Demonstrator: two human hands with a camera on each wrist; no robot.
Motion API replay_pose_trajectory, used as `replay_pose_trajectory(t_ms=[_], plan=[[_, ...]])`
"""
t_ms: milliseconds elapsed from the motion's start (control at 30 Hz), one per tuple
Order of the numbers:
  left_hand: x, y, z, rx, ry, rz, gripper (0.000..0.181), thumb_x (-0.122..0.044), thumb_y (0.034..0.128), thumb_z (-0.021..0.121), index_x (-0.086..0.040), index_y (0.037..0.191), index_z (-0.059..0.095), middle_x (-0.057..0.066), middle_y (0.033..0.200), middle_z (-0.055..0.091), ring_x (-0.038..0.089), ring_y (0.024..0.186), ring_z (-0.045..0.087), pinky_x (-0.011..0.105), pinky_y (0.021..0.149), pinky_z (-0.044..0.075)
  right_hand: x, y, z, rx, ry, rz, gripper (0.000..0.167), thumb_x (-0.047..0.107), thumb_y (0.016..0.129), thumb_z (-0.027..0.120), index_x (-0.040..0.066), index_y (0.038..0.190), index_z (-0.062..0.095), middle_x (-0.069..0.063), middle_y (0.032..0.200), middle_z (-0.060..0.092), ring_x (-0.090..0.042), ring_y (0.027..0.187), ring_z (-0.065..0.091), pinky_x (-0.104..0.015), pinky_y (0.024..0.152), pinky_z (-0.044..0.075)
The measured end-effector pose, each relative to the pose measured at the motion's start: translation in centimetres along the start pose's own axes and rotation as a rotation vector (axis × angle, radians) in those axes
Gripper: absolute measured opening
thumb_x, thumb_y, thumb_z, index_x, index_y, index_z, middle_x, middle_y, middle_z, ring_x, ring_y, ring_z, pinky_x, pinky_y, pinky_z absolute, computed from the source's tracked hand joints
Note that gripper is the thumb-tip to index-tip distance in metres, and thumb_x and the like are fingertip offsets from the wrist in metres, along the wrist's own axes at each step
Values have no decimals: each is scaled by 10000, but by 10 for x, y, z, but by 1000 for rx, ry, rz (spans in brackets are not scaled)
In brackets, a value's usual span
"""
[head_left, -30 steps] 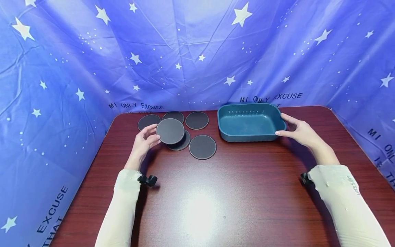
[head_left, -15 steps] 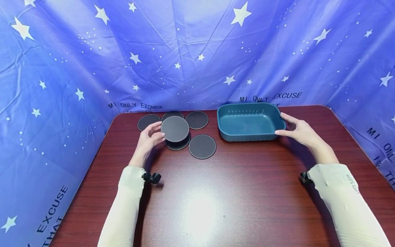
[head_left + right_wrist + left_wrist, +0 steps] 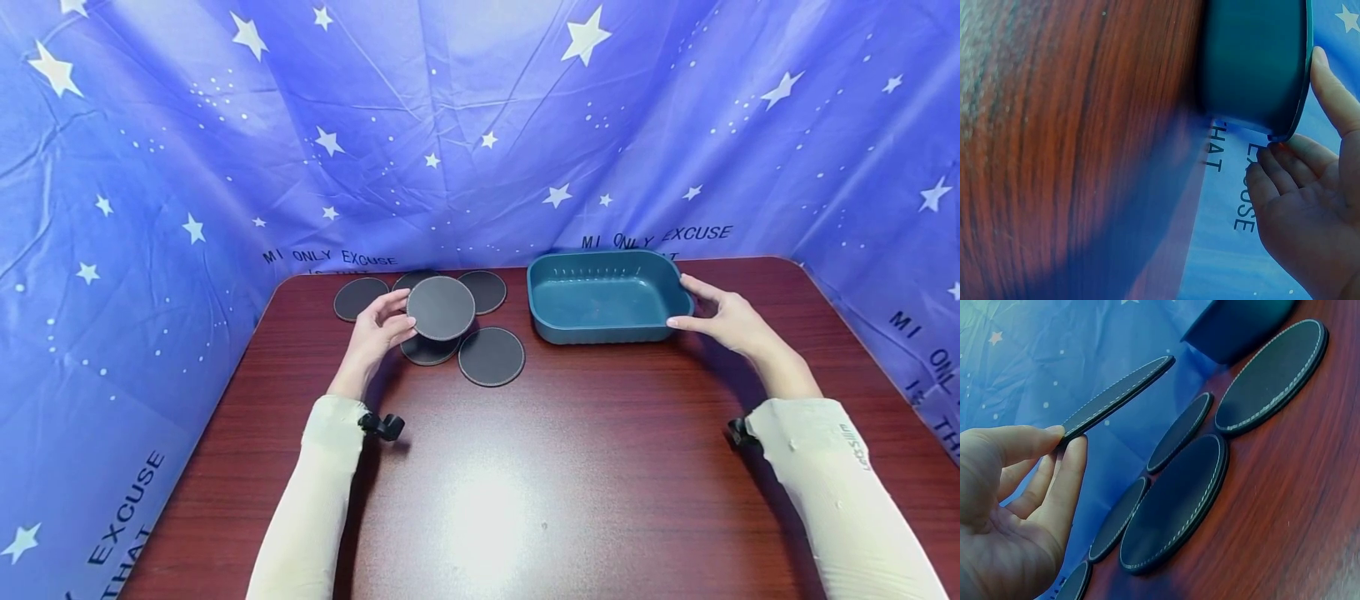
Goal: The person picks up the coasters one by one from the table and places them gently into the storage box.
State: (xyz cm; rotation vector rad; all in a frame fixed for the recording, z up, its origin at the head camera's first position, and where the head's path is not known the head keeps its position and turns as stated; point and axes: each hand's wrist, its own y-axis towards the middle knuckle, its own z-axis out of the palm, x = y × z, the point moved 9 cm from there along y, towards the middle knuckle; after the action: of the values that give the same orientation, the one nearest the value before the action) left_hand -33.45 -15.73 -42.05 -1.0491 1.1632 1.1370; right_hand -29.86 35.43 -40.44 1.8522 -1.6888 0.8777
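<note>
My left hand (image 3: 377, 335) pinches one edge of a round dark coaster (image 3: 441, 308) with light stitching round its rim. In the left wrist view the held coaster (image 3: 1116, 397) is tilted in the air, apart from the coasters on the table. Below and behind it lie several like coasters, among them a front one (image 3: 492, 357) and one partly covered from view (image 3: 430, 350). My right hand (image 3: 727, 318) holds the right end of a teal rectangular tub (image 3: 600, 335), thumb and fingers spread along its rim. In the right wrist view the thumb meets the tub's rim (image 3: 1300, 100).
The reddish-brown wooden table (image 3: 600, 467) carries the tub at its back right and the coasters at its back left. A blue star-printed cloth (image 3: 465, 125) hangs behind and along both sides. A back-left coaster (image 3: 361, 298) lies near the table's far edge.
My left hand has moved rightward with the pinched coaster, slightly away from me, over the other coasters. The right hand and the tub have stayed in place.
</note>
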Motion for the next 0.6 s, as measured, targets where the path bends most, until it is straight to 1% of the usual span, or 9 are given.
replay_pose_trajectory(t_ms=[33,67,100,133,200,433,567,600], plan=[[-1,1,2,5,0,1,595,112,919,584,13,1480,411,-9,1168,541,4,824,632,181,753,604,0,0,0,0,1,-2,885,300,912,735,95,1591,205,-186,1639,223,-416,1508,192,-242,1202,322],[-1,2,4,11,-1,2,592,108,922,586,12,1480,412,-11,1166,538,5,822,630,180,754,604,0,0,0,0,3,-2,886,299,912,735,94,1591,203,-190,1639,220,-419,1509,184,-375,1228,305],[-2,2,6,16,-3,4,588,105,925,585,11,1479,413,-13,1166,537,7,821,630,181,755,604,0,1,0,0,7,-2,888,298,912,735,95,1591,201,-191,1640,216,-421,1511,175,-499,1220,280],[-3,3,8,20,-7,5,583,105,927,585,10,1477,417,-14,1166,538,12,820,630,183,755,605,0,1,0,1,10,-1,889,296,912,735,93,1591,198,-195,1640,212,-426,1511,167,-602,1185,256],[-5,5,13,30,-7,11,580,102,928,586,9,1475,420,-18,1167,540,13,826,635,183,757,605,0,2,0,0,14,-1,889,292,913,733,90,1591,195,-201,1639,208,-431,1510,163,-633,1172,247],[-14,13,33,46,-15,22,583,110,915,593,5,1467,436,-18,1164,552,12,830,652,192,751,609,-2,3,0,3,12,8,894,294,912,735,96,1593,190,-192,1642,205,-427,1510,169,-627,1169,258],[-18,17,46,60,-9,27,577,114,911,595,8,1458,447,16,1190,555,9,825,653,196,751,611,-1,2,0,1,6,4,899,301,907,740,94,1592,195,-197,1638,211,-433,1503,179,-634,1158,269],[-19,19,49,65,-3,31,576,113,911,598,9,1457,449,33,1207,556,10,824,652,196,750,611,0,1,0,-1,2,1,896,303,907,740,95,1591,200,-192,1638,216,-429,1502,190,-530,1201,296]])
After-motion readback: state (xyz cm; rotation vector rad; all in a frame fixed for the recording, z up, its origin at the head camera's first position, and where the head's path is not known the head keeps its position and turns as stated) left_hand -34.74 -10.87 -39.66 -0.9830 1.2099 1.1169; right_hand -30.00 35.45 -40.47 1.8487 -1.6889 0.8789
